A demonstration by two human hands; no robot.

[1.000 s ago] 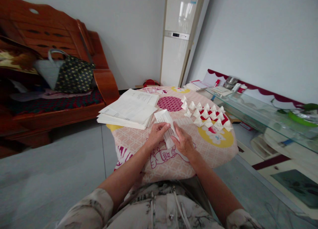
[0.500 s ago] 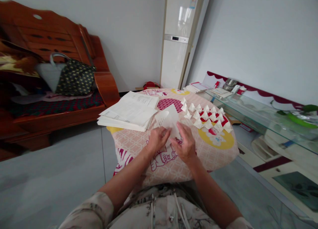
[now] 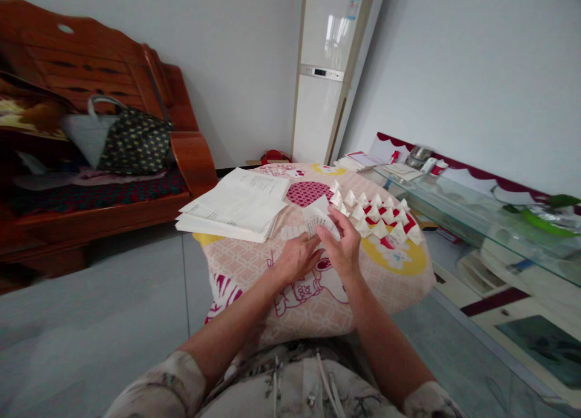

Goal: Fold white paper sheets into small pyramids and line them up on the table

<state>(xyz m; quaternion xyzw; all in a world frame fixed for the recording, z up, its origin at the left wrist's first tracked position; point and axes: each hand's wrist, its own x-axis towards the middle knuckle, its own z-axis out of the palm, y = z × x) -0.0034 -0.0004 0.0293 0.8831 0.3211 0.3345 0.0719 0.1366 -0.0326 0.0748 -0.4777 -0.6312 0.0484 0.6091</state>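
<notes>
Settee, wooden, carved back [image 3: 100,49]: red-brown, glossy, at far left, its seat covered in dark patterned cloth.

Cabinet, glass-topped [image 3: 447,203]: along the right-hand wall, assorted items on top.

Air conditioner, floor-standing [image 3: 318,121]: white, upright in the corner, small dark display at mid-height.

Tablecloth [image 3: 385,291]: pale pink lattice ground with cartoon figures, yellow rounds and a dotted magenta oval; spread over the table in front of the person.

Bag, dark with light motifs [image 3: 136,141]: on the settee, against a grey handled bag [image 3: 86,137].

Stack of printed sheets [image 3: 236,203]: on the table's left side, edges uneven, the upper sheets askew.

Pile of papers [image 3: 356,161]: at the table's far right edge, near the cabinet.

Right hand [image 3: 344,239]: thumb and fingers pinching the printed slip by its right side.

Left hand [image 3: 295,259]: palm down, fingers bent inward at the slip's lower end; whether they grip it, cannot tell.

Printed slip of paper [image 3: 316,211]: white, raised at a slant between the hands above the tablecloth, right of the stack.

Folded paper pyramids [image 3: 374,214]: white, many, in close rows on the table's right, red showing between them.

Cup, red and white [image 3: 439,167]: on the cabinet.
</notes>
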